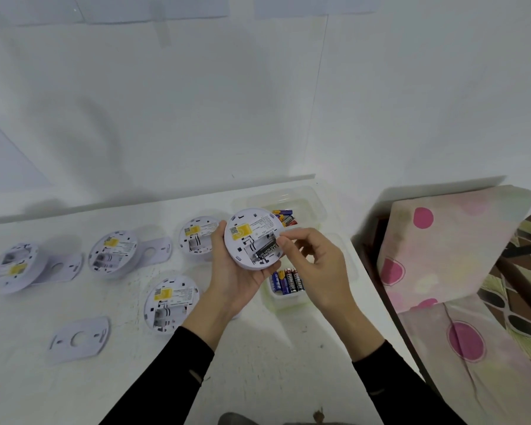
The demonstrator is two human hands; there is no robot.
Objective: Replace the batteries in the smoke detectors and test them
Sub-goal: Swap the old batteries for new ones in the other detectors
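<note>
My left hand [227, 271] grips a white round smoke detector [252, 233], held back side up above the table, yellow label showing. A black battery [265, 250] lies in its open compartment. My right hand [313, 262] pinches the battery's right end with thumb and forefinger. Several more detectors lie back side up on the white table [28, 378]: one [11, 268] at far left, one [112, 254] beside it, one [196, 237] behind my left hand, one [169, 303] nearer me. Their compartments look open.
Two clear plastic tubs stand right of my hands: a near tub [284, 297] holding several upright batteries [287, 280], and a far tub [310, 204] with several loose ones [284, 217]. A loose mounting plate [78, 338] lies front left. A spotted cushion [442, 240] is beyond the table's right edge.
</note>
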